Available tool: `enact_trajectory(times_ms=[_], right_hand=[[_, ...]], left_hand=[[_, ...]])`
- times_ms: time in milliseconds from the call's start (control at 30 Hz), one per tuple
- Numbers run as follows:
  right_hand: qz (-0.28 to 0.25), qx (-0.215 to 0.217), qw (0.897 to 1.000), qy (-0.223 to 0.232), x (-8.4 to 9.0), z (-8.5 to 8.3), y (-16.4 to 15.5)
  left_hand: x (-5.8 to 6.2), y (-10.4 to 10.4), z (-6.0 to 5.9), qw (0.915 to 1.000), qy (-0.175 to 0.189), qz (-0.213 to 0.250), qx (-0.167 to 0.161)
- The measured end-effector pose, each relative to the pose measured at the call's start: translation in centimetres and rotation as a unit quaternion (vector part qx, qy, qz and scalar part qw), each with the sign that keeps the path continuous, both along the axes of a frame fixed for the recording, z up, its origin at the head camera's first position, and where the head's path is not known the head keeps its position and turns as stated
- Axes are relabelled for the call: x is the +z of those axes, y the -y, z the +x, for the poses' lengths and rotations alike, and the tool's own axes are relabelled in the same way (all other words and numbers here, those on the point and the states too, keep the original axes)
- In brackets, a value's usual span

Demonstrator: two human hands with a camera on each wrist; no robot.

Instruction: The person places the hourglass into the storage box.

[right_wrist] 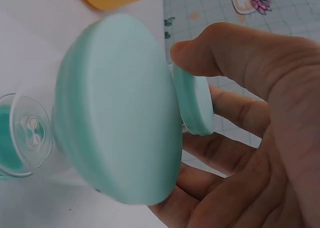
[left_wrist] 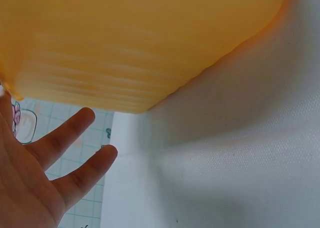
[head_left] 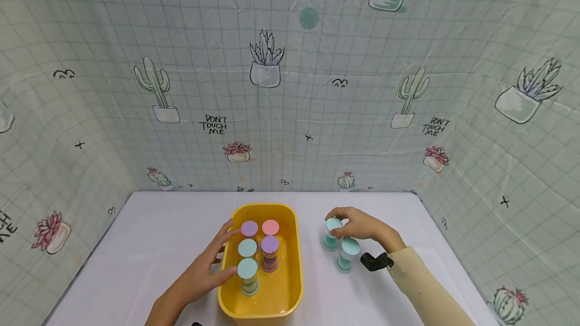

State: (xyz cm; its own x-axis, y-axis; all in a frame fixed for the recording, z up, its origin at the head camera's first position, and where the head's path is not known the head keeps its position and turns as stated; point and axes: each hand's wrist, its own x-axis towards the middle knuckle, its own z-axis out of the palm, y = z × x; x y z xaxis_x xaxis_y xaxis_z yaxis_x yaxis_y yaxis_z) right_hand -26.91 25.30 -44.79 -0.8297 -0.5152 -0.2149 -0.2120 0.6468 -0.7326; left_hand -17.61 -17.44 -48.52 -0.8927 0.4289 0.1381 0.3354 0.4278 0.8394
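My right hand [head_left: 364, 224] holds the farther mint sand timer [head_left: 334, 224] by its top cap, thumb on the near side and fingers behind. Close in front stands a second mint sand timer [head_left: 350, 247]; its wide cap [right_wrist: 125, 113] fills the middle of the right wrist view, with teal sand in the clear glass. My left hand [head_left: 199, 273] lies along the left side of a yellow bin [head_left: 296, 286], fingers spread. Its thumb reaches over the rim beside a mint-capped timer [head_left: 247, 268], while two straight fingers [left_wrist: 82, 175] show outside the bin in the left wrist view.
Also upright in the bin are another mint-capped timer [head_left: 247, 248], two purple-capped timers [head_left: 270, 245] and a pink-capped one [head_left: 270, 227]. The white table [head_left: 362, 296] meets a cactus-print cloth [head_left: 308, 104] at its back and sides.
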Motion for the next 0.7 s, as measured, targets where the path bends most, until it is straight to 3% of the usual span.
enact_trajectory(times_ms=[333,700], right_hand=[[0.028,-0.001,0.999,-0.033,-0.03,-0.11,0.49],[0.028,-0.011,1.0,-0.008,0.0,-0.04,0.47]], left_hand=[[0.03,0.07,-0.07,0.9999,0.005,-0.006,0.008],[-0.02,0.01,0.04,0.9999,0.011,-0.002,0.006]])
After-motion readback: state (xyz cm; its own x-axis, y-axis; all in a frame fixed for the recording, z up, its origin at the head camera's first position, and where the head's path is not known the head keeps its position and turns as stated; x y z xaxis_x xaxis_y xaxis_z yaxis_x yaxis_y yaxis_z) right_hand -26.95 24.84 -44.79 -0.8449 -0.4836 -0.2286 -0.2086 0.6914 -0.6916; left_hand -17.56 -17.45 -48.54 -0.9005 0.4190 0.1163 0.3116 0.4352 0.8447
